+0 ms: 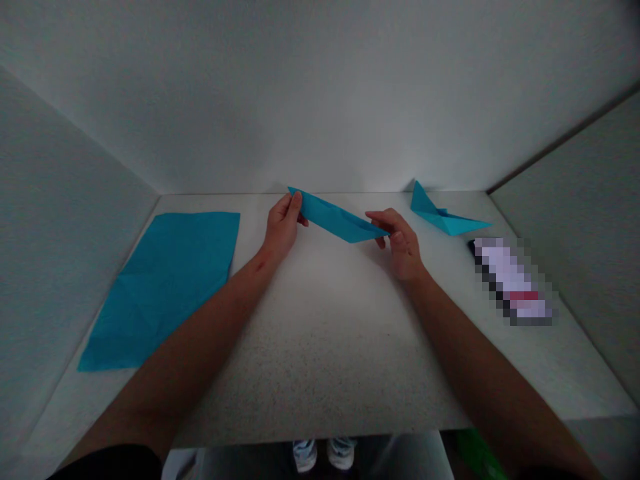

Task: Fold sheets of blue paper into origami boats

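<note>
A folded strip of blue paper [335, 218], pointed at both ends, is held up over the table, slanting down to the right. My left hand [285, 223] pinches its left end, thumb in front and fingers behind. At the right tip, my right hand [397, 240] has its thumb and fingers curled around the point, with the index finger reaching along behind it. A finished-looking folded blue paper boat [445, 217] rests near the back wall, right of my right hand. To the left of my left arm lies a flat blue paper sheet [165, 280] with crease lines.
A phone [513, 277] with a blurred screen lies on the right of the pale speckled table [320, 373]. White walls [320, 93] enclose the table at the back and both sides. Below the front edge, shoes [323, 455] show on the floor.
</note>
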`<state>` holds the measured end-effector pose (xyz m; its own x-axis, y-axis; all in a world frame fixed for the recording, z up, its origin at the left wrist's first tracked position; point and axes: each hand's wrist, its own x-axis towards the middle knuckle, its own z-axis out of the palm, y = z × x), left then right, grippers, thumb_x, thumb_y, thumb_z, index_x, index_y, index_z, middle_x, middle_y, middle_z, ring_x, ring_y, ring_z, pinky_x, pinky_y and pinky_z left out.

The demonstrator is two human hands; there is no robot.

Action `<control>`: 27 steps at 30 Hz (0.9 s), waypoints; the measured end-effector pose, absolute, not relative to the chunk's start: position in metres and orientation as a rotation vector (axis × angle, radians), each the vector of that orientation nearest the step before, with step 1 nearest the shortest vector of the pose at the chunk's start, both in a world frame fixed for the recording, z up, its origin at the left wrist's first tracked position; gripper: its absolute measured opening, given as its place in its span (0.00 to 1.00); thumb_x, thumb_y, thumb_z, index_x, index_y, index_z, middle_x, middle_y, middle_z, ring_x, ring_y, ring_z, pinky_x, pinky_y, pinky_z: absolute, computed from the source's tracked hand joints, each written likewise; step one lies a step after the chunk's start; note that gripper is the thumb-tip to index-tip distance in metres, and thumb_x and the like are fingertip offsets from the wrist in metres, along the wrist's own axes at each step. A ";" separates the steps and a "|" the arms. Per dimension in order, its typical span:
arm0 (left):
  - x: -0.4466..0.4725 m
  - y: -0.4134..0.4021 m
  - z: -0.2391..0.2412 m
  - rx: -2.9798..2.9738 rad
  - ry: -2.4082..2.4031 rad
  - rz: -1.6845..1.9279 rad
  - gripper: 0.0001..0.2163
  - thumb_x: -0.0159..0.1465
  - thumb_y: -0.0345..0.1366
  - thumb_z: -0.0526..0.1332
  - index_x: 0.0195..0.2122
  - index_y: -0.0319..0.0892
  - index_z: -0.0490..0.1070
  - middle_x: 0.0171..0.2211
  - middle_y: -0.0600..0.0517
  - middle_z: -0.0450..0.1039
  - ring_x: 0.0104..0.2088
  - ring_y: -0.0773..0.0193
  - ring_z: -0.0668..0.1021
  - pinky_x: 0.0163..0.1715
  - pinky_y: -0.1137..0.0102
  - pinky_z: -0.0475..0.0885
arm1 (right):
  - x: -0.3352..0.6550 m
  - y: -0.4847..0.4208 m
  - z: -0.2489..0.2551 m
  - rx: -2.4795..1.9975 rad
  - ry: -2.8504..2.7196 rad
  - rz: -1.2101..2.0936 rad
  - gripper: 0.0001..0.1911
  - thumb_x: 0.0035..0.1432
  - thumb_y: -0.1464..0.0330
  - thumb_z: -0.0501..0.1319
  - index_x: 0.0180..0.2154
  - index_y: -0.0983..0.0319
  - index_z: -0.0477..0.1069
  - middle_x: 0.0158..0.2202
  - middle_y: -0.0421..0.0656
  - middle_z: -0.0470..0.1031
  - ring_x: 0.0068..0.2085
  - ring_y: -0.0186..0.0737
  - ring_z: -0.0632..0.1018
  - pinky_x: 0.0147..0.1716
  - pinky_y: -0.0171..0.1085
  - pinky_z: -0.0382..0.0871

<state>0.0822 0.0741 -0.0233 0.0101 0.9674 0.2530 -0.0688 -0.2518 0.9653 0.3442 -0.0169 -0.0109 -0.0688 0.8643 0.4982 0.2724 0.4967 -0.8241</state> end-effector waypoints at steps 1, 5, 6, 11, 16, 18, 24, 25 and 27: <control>0.082 0.074 -0.023 1.351 1.013 1.409 0.35 0.61 0.78 0.66 0.29 0.47 0.67 0.25 0.55 0.67 0.25 0.66 0.74 0.25 0.69 0.73 | 0.345 -0.016 -0.011 -0.998 -1.625 0.636 0.38 0.70 0.31 0.56 0.53 0.53 0.84 0.37 0.44 0.74 0.32 0.42 0.72 0.34 0.45 0.70; 0.082 0.073 -0.024 1.349 1.006 1.413 0.34 0.63 0.77 0.66 0.29 0.47 0.67 0.25 0.55 0.67 0.25 0.65 0.74 0.25 0.69 0.72 | 0.344 -0.015 -0.008 -1.136 -1.709 0.587 0.28 0.67 0.38 0.68 0.38 0.56 0.81 0.31 0.41 0.73 0.29 0.39 0.69 0.32 0.42 0.66; 0.082 0.073 -0.024 1.346 1.013 1.414 0.34 0.63 0.77 0.66 0.30 0.47 0.68 0.26 0.54 0.68 0.26 0.64 0.75 0.26 0.69 0.72 | 0.343 -0.015 -0.007 -1.163 -1.734 0.590 0.27 0.67 0.39 0.69 0.36 0.56 0.80 0.31 0.41 0.74 0.28 0.38 0.68 0.31 0.41 0.66; 0.081 0.071 -0.030 1.340 1.166 1.516 0.34 0.69 0.76 0.58 0.41 0.46 0.78 0.47 0.43 0.81 0.49 0.54 0.81 0.42 0.65 0.80 | 0.343 -0.014 -0.006 -1.243 -1.820 0.561 0.26 0.75 0.43 0.62 0.38 0.57 0.80 0.34 0.43 0.77 0.32 0.40 0.72 0.36 0.41 0.69; 0.080 0.076 -0.042 1.316 1.210 1.600 0.36 0.69 0.77 0.57 0.51 0.49 0.80 0.61 0.42 0.75 0.62 0.50 0.76 0.54 0.60 0.81 | 0.365 -0.011 0.002 -1.253 -1.944 0.419 0.20 0.78 0.49 0.60 0.42 0.56 0.81 0.41 0.47 0.80 0.40 0.46 0.78 0.44 0.45 0.74; 0.080 0.078 -0.044 1.347 1.198 1.581 0.35 0.71 0.76 0.55 0.50 0.49 0.80 0.60 0.42 0.75 0.62 0.50 0.76 0.55 0.59 0.80 | 0.384 -0.013 0.008 -1.306 -1.956 0.291 0.16 0.77 0.53 0.62 0.42 0.55 0.81 0.44 0.49 0.80 0.45 0.49 0.79 0.50 0.48 0.75; 0.081 0.079 -0.045 1.327 1.183 1.578 0.34 0.72 0.75 0.54 0.45 0.48 0.80 0.57 0.42 0.75 0.62 0.49 0.75 0.55 0.59 0.80 | 0.433 -0.028 0.023 -1.586 -1.399 -0.464 0.01 0.67 0.68 0.66 0.39 0.57 0.77 0.53 0.55 0.74 0.57 0.61 0.75 0.63 0.63 0.62; 0.081 0.079 -0.045 1.320 1.180 1.581 0.34 0.72 0.75 0.54 0.45 0.48 0.80 0.57 0.42 0.75 0.61 0.49 0.75 0.55 0.59 0.80 | 0.435 -0.030 0.023 -1.614 -1.296 -0.536 0.02 0.65 0.70 0.66 0.40 0.57 0.77 0.54 0.56 0.73 0.58 0.62 0.74 0.64 0.65 0.60; 0.083 0.078 -0.044 1.311 1.162 1.581 0.33 0.72 0.74 0.55 0.45 0.47 0.81 0.56 0.42 0.76 0.60 0.50 0.76 0.53 0.60 0.79 | 0.433 -0.030 0.021 -1.648 -1.207 -0.586 0.06 0.64 0.71 0.64 0.42 0.58 0.77 0.54 0.57 0.71 0.59 0.64 0.73 0.64 0.66 0.60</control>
<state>0.0830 0.0783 -0.0444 -0.1818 0.9397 0.2898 -0.0044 -0.2955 0.9553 0.4334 -0.0299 0.0211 0.3915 0.4376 0.8095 0.9068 -0.0342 -0.4201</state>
